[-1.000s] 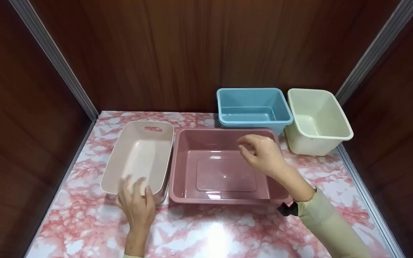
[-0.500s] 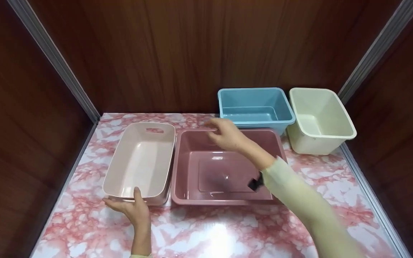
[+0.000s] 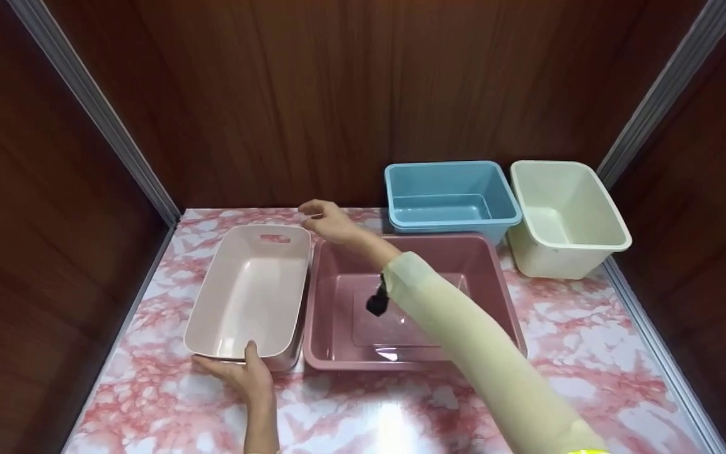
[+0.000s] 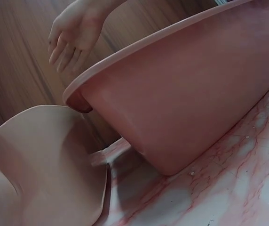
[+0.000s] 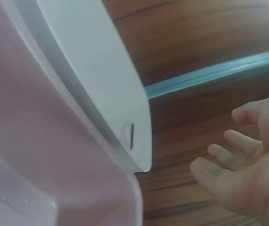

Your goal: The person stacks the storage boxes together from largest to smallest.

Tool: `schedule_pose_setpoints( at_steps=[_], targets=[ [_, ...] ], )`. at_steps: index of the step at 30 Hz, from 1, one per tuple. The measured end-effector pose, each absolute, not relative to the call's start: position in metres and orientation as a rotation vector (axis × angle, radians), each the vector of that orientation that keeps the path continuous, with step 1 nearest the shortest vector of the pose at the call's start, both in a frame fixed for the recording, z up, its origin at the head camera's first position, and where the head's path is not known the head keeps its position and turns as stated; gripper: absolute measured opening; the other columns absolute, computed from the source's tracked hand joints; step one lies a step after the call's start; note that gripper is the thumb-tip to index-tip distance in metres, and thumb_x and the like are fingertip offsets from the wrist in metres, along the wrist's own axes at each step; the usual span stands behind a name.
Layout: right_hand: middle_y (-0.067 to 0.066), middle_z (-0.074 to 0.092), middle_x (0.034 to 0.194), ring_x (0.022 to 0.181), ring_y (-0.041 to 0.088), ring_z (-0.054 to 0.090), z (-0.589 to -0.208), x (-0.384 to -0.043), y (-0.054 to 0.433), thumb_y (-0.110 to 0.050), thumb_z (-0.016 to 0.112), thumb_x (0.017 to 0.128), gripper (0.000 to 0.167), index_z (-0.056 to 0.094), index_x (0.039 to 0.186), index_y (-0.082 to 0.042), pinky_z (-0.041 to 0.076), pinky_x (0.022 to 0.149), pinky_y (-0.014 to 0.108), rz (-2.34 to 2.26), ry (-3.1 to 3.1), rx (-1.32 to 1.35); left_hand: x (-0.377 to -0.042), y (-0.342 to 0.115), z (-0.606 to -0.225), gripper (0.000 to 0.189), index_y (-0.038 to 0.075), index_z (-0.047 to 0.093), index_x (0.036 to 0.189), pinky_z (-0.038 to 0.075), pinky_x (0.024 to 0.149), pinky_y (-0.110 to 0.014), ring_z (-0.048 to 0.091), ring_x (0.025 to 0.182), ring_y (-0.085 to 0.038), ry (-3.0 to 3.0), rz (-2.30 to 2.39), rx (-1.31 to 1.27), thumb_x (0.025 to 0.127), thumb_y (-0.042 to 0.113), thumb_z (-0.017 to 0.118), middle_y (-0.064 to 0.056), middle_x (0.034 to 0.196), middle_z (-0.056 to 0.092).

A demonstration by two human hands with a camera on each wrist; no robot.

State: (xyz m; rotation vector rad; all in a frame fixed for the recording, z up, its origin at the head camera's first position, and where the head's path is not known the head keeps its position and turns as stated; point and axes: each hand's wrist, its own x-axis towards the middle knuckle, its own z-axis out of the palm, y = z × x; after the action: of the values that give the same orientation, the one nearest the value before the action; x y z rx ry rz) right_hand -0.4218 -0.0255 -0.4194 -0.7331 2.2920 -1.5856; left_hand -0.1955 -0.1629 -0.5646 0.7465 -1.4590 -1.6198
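Observation:
A pale pink storage bin (image 3: 249, 299) with a slot handle at its far end stands on the left of the table. My left hand (image 3: 248, 377) holds its near rim, thumb over the edge on the inside and fingers along the outside. My right hand (image 3: 333, 224) hovers past the bin's far right corner, fingers loosely bent, holding nothing. In the right wrist view, a gap separates these fingers (image 5: 205, 172) from the bin's slotted end (image 5: 111, 89). Close along the bin's right side stands a larger mauve tub (image 3: 338, 302), under my right forearm.
Behind the tub sits a blue basin (image 3: 442, 183), with a cream bin (image 3: 555, 217) beside it at the back right. Brown wood-grain panels (image 3: 287, 101) enclose the back and both sides. Pink-and-white marbled table surface (image 3: 149, 372) shows in front.
My right hand has swept left across the tub to the bin's far end. My left hand has turned from fingers over the near rim to thumb inside and fingers outside.

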Motion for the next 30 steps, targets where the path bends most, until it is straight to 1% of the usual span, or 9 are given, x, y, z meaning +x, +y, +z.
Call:
schedule_pose_setpoints(
  at_steps=[3,6,9,12,15,21,24,28,30],
  targets=[
    [0.017,0.053,0.135,0.122,0.031,0.050,-0.425,-0.428,-0.038,-0.006,0.057,0.092,0.040,0.055,0.132,0.001,0.043,0.096,0.030,-1.586,2.339,-0.680,-0.201,-0.167,-0.577,0.101,0.002,-0.013,0.152,-0.002,0.111,-0.021,-0.006,0.143,-0.014,-1.482,-1.592,0.764,0.083,-0.001,0.060,-0.017,0.159,-0.011],
    [0.019,0.050,0.138,0.128,0.035,0.044,-0.429,-0.432,-0.048,-0.007,0.058,0.092,0.044,0.052,0.135,0.001,0.040,0.100,0.032,-1.577,2.355,-0.664,-0.204,-0.169,-0.584,0.101,0.003,-0.012,0.153,0.000,0.111,-0.021,-0.003,0.143,-0.012,-1.488,-1.560,0.767,0.083,-0.001,0.061,-0.016,0.160,-0.008],
    [0.018,0.048,0.141,0.131,0.034,0.042,-0.432,-0.433,-0.057,-0.010,0.058,0.091,0.049,0.049,0.138,0.000,0.038,0.103,0.032,-1.522,2.382,-0.686,-0.205,-0.169,-0.586,0.101,0.003,-0.010,0.153,0.001,0.111,-0.020,-0.002,0.143,-0.010,-1.481,-1.538,0.760,0.082,-0.003,0.061,-0.015,0.160,-0.007],
    [0.016,0.047,0.143,0.131,0.029,0.042,-0.437,-0.434,-0.065,-0.012,0.059,0.090,0.053,0.048,0.140,0.000,0.036,0.105,0.032,-1.434,2.430,-0.718,-0.204,-0.168,-0.584,0.101,0.005,-0.010,0.154,0.001,0.111,-0.019,-0.003,0.142,-0.009,-1.481,-1.530,0.767,0.082,-0.005,0.060,-0.015,0.160,-0.008],
    [0.016,0.048,0.142,0.131,0.025,0.044,-0.446,-0.435,-0.071,-0.012,0.060,0.088,0.054,0.048,0.140,0.001,0.035,0.105,0.030,-1.355,2.480,-0.722,-0.200,-0.165,-0.574,0.100,0.002,-0.009,0.153,0.000,0.111,-0.020,-0.005,0.143,-0.011,-1.463,-1.550,0.750,0.081,-0.007,0.059,-0.018,0.159,-0.010],
    [0.017,0.055,0.134,0.125,0.026,0.049,-0.457,-0.432,-0.079,-0.013,0.060,0.088,0.052,0.050,0.137,0.002,0.038,0.102,0.030,-1.159,2.583,-0.696,-0.192,-0.160,-0.552,0.096,-0.003,-0.008,0.152,0.002,0.112,-0.020,-0.005,0.144,-0.015,-1.435,-1.578,0.681,0.080,-0.009,0.056,-0.023,0.158,-0.011],
    [0.012,0.057,0.134,0.124,0.024,0.049,-0.461,-0.434,-0.080,-0.017,0.059,0.089,0.054,0.050,0.139,-0.002,0.037,0.103,0.029,-0.982,2.741,-0.673,-0.190,-0.158,-0.551,0.096,-0.003,-0.008,0.152,0.004,0.112,-0.020,-0.005,0.143,-0.015,-1.434,-1.591,0.666,0.080,-0.009,0.055,-0.023,0.157,-0.013],
    [0.006,0.057,0.134,0.122,0.026,0.051,-0.467,-0.439,-0.073,-0.027,0.058,0.089,0.059,0.046,0.143,-0.010,0.037,0.102,0.036,-0.774,2.841,-0.554,-0.189,-0.158,-0.554,0.096,-0.003,-0.008,0.152,0.002,0.112,-0.021,-0.006,0.143,-0.015,-1.434,-1.591,0.649,0.079,-0.009,0.055,-0.024,0.157,-0.015],
    [0.007,0.056,0.135,0.121,0.027,0.052,-0.471,-0.442,-0.067,-0.028,0.059,0.088,0.062,0.043,0.145,-0.009,0.039,0.101,0.038,-0.754,2.777,-0.552,-0.189,-0.157,-0.555,0.096,-0.004,-0.008,0.152,0.002,0.112,-0.022,-0.006,0.143,-0.016,-1.438,-1.583,0.644,0.079,-0.009,0.055,-0.025,0.156,-0.014]
  ],
)
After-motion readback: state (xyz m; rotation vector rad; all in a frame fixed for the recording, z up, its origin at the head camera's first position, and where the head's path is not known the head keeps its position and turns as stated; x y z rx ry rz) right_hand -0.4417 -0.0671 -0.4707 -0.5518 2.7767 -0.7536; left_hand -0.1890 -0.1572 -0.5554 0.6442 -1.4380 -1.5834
